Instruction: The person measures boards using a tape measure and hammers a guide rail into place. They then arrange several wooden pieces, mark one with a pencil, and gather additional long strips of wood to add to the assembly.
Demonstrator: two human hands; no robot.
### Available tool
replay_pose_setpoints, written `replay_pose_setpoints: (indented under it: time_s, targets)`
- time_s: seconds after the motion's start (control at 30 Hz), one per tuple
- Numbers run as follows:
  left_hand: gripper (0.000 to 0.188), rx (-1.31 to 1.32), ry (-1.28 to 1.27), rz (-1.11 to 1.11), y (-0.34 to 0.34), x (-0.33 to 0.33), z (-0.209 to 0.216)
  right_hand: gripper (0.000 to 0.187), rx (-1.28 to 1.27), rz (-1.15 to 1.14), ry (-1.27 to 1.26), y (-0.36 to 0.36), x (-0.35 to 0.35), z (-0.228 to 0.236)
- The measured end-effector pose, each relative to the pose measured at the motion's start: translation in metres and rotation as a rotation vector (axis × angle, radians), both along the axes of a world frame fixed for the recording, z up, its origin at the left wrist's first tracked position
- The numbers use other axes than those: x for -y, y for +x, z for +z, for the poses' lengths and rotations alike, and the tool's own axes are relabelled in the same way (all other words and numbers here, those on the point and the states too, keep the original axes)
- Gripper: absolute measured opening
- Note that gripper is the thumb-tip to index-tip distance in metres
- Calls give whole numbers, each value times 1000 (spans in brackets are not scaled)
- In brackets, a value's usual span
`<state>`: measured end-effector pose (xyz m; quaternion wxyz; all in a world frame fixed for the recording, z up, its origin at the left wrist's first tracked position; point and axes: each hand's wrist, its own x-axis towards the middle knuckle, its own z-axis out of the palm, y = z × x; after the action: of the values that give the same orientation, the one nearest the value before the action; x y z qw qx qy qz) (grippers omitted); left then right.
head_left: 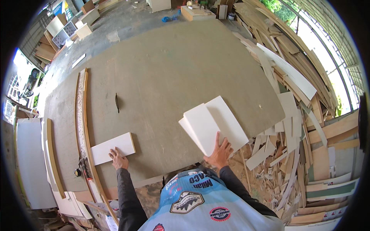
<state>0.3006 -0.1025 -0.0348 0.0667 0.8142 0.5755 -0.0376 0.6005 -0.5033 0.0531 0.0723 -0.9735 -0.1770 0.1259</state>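
Observation:
My left hand rests on the near edge of a narrow white board, its fingers laid out over the surface. That board lies flat on the big worktable, its left end against a long wooden strip. To the right, my right hand touches the near end of a small stack of white panels, fingers spread on top. Another white panel sticks out from the stack's right side. The underside of my right palm is hidden.
Beyond the left hand lies a dark thin object. A clamp-like tool sits by the strip. Wood offcuts heap up along the table's right side, with long planks behind. Cabinet boxes stand at the far left.

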Motion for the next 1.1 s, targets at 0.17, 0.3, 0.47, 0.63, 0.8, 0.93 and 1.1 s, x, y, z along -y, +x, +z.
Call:
replay_pose_setpoints:
  time_s: [0.17, 0.3, 0.47, 0.63, 0.8, 0.93, 1.1]
  targets:
    - [82, 20, -40, -13, -5, -6, -1, 142, 94, -59, -12, 56, 16, -12]
    - [82, -10, -52, -26, 3, -5, 2, 141, 81, 17, 5, 122, 41, -14]
    - [84, -33, -27, -36, -7, -13, -9, 135, 141, 127, 29, 126, 45, -14]
    - [84, -55, -35, -67, -8, -19, -7, 130, 103, 251, 83, 106, 49, -13]
    - [85, -48, -53, -78, -17, -27, -9, 124, 102, 249, 101, 103, 46, -8]
    - [87, -38, -120, -110, 3, -20, 0, 114, 214, 197, 186, 104, 60, -11]
    - [86, -142, -71, -203, -45, -54, -12, 81, 566, -137, 588, 141, 109, -39]
